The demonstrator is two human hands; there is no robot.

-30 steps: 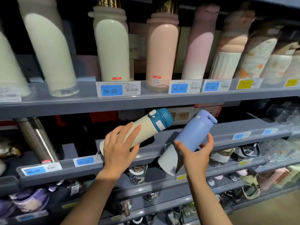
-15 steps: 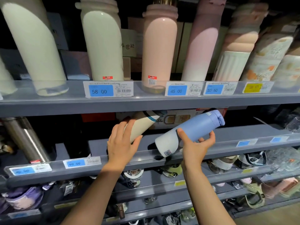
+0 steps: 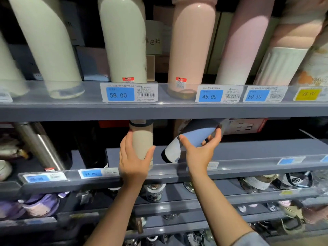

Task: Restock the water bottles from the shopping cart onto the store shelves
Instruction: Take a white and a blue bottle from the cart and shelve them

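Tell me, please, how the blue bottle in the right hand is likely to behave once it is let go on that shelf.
The blue bottle looks rigid and smooth, so it may slip a little. It is tilted, its base just above the shelf lip; released so, it would probably topple and roll. The right hand cradles it from below.

A single head-worn camera looks forward and slightly down, straight at a wall of grey shelves (image 3: 159, 110), from close range. The upper shelf's edge runs across the middle of the view, with its bottles (image 3: 124, 41) looming large and bowed outward by the wide lens. Both forearms reach in from the bottom edge toward the shelf below. The lower tiers are dim and blurred, probably from head movement.
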